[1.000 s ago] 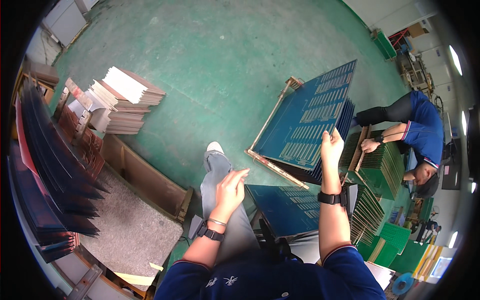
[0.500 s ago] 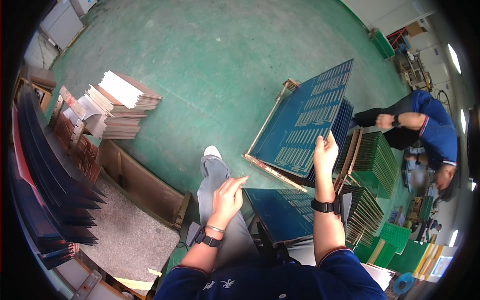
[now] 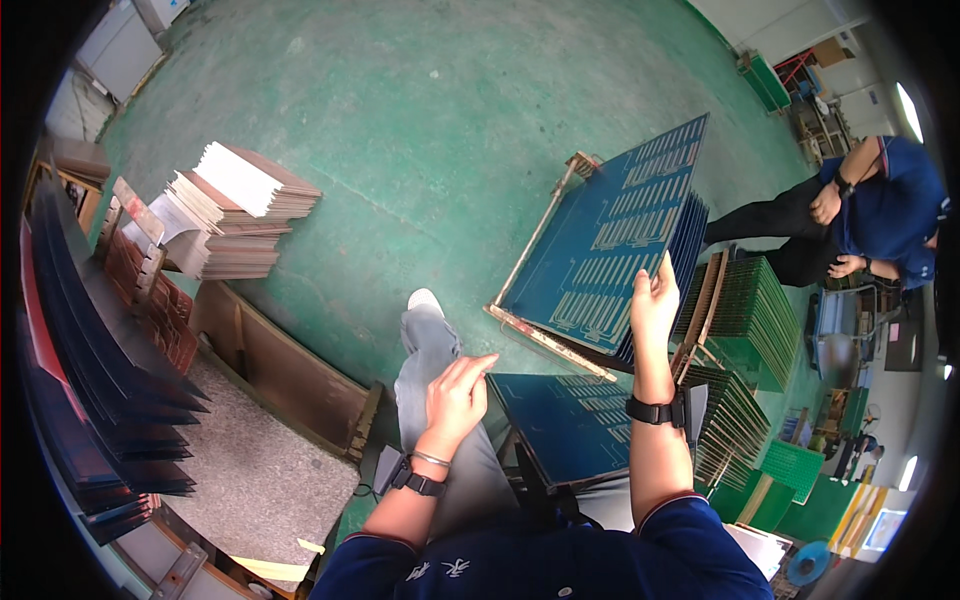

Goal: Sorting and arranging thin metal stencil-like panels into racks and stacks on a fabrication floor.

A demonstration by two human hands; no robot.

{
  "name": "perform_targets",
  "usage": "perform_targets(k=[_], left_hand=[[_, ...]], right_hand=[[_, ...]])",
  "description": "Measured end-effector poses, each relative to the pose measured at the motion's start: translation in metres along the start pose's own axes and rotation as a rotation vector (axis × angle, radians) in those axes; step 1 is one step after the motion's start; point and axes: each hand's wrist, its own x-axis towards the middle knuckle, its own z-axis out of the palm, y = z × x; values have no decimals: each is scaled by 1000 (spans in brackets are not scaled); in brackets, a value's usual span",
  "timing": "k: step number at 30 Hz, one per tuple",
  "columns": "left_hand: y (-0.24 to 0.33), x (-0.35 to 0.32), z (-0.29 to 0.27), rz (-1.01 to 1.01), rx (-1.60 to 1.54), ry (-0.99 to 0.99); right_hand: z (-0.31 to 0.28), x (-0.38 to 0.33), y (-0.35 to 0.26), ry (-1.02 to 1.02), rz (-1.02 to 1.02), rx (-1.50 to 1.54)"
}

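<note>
My right hand has its fingers closed on the right edge of a blue circuit board panel with pale copper-like traces. The panel leans at the front of a row of similar panels in a low wooden rack. Over my lap, my left hand holds nothing; its fingers are stretched out toward the rack. Between my forearms, close to my legs, another blue circuit board panel lies tilted. How far my right fingertips wrap behind the held panel is hidden.
Racked green boards and another rack of boards stand at right. Beyond them a co-worker bends over. On my left are a grey speckled surface, dark sheets and a stack of brown boards.
The co-worker at right has shifted, bringing both hands low in front of the body. My hands and the blue panel have barely moved.
</note>
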Motion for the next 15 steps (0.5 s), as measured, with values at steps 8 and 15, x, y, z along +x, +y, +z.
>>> perform_targets(k=[8,15], left_hand=[[3,2,1,4,2,-6],[-1,-3,0,-11,12,5]], right_hand=[[8,28,38,-9,-47,-7],[41,4,44,-340,333,-437]])
